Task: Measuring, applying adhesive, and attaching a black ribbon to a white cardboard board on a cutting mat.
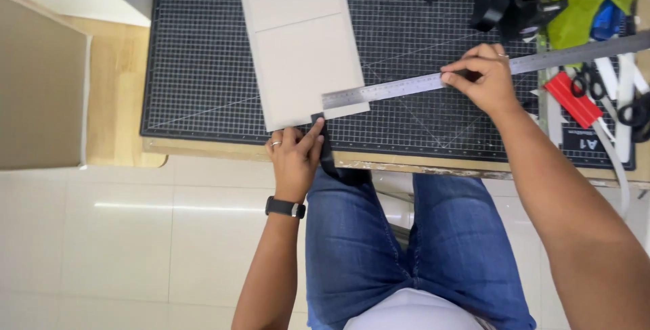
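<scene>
**Lining up a steel ruler across grey board**

Pressing down on a long steel ruler [474, 73], the right hand [484, 76] has its fingers together and flat on the metal, pinning it rather than gripping it. The ruler runs slantwise over the black cutting mat [196, 66], with its left end lying on the lower corner of a pale grey board [301, 39] that rests on the mat. The left hand [296, 154] sits at the near edge of the bench [433, 163], fingers closed on a dark strap [328, 150] whose tip touches the board's bottom edge; the rest of the strap hangs down over the person's lap.

Judging by this, the step in hand is measuring or aligning, with ruler and strap set against the board. A next move would call for steady pressure on the ruler so it cannot slip off its line. Scissors [586, 81] and a red tool [572, 98] lie at the right, just beside the ruler.
</scene>
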